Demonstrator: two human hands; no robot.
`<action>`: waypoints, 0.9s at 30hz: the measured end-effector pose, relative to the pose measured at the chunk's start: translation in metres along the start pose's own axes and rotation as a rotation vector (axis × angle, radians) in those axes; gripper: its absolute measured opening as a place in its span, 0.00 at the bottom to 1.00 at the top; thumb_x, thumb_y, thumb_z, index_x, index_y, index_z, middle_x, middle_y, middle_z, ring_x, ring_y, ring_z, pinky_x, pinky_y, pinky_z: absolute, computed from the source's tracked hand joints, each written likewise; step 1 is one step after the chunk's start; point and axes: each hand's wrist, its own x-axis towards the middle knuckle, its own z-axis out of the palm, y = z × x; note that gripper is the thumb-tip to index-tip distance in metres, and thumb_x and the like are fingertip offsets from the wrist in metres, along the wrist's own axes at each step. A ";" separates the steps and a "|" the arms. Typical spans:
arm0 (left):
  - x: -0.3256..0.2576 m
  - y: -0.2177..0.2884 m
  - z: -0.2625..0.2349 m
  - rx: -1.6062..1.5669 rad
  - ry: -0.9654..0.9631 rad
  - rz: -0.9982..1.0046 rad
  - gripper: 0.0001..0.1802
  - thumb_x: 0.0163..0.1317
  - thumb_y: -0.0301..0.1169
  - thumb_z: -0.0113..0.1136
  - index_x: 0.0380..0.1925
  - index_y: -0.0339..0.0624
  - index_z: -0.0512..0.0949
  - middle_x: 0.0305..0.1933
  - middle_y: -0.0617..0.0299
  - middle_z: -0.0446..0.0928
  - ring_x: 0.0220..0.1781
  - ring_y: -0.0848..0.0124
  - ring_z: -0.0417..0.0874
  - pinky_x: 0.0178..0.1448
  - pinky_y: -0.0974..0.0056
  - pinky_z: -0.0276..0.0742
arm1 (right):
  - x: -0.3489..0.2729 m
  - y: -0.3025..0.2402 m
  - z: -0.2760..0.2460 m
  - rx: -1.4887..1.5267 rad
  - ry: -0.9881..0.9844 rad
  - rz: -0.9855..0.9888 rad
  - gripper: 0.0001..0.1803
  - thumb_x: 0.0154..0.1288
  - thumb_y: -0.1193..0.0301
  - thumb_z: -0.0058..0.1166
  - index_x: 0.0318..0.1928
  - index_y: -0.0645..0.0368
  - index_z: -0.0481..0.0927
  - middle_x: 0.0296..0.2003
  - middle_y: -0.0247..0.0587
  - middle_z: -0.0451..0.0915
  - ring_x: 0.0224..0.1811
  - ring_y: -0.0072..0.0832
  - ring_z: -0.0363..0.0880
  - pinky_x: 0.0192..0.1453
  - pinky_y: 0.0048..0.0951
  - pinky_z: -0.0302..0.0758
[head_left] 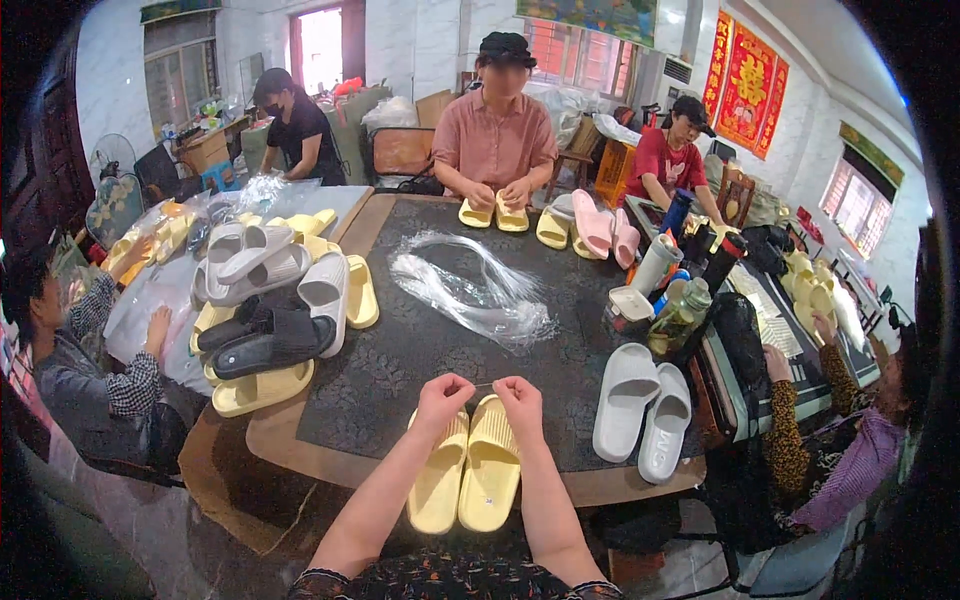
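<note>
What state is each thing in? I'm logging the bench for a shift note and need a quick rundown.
left hand: pinched on a thin thread, above the yellow slippers
right hand: pinched on the thread's other end
yellow slippers: paired side by side, soles down, at the table edge
white slippers: paired, lying loose, untouched
clear plastic bags: loose, crumpled heap mid-table
slipper pile: stacked unevenly, mixed colours

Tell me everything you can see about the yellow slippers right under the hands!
The pair of pale yellow ribbed foam slide slippers lies side by side, soles up, at the near edge of the dark patterned table, heels hanging slightly over the rim. They look soft and rubbery, with ridges across them. The left hand and right hand rest on their far ends, pinching a thin strand between them.
</note>
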 end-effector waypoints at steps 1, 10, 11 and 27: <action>0.001 -0.002 -0.001 -0.001 -0.001 0.006 0.05 0.56 0.27 0.64 0.29 0.38 0.80 0.26 0.70 0.78 0.29 0.83 0.74 0.34 0.74 0.70 | 0.000 -0.001 0.000 0.000 -0.001 -0.006 0.06 0.61 0.71 0.60 0.32 0.61 0.80 0.24 0.24 0.77 0.25 0.10 0.70 0.30 0.16 0.67; 0.000 0.001 0.000 0.062 0.015 0.045 0.06 0.56 0.29 0.65 0.30 0.39 0.80 0.27 0.71 0.77 0.29 0.83 0.72 0.34 0.74 0.68 | 0.001 0.001 0.001 -0.039 -0.034 -0.019 0.07 0.62 0.70 0.60 0.33 0.61 0.79 0.21 0.22 0.74 0.24 0.09 0.67 0.28 0.15 0.64; 0.000 0.001 -0.001 0.062 0.018 0.042 0.06 0.56 0.29 0.65 0.30 0.39 0.80 0.27 0.71 0.77 0.29 0.83 0.72 0.34 0.74 0.68 | 0.001 0.000 0.001 -0.069 -0.026 -0.030 0.07 0.63 0.70 0.60 0.33 0.61 0.79 0.21 0.21 0.73 0.23 0.09 0.65 0.27 0.16 0.63; 0.006 -0.014 -0.004 0.079 -0.040 0.091 0.06 0.56 0.28 0.64 0.32 0.37 0.80 0.27 0.68 0.79 0.30 0.82 0.75 0.36 0.74 0.71 | 0.001 0.002 0.003 -0.061 -0.070 -0.023 0.04 0.64 0.73 0.58 0.33 0.60 0.78 0.23 0.22 0.74 0.25 0.09 0.68 0.30 0.15 0.65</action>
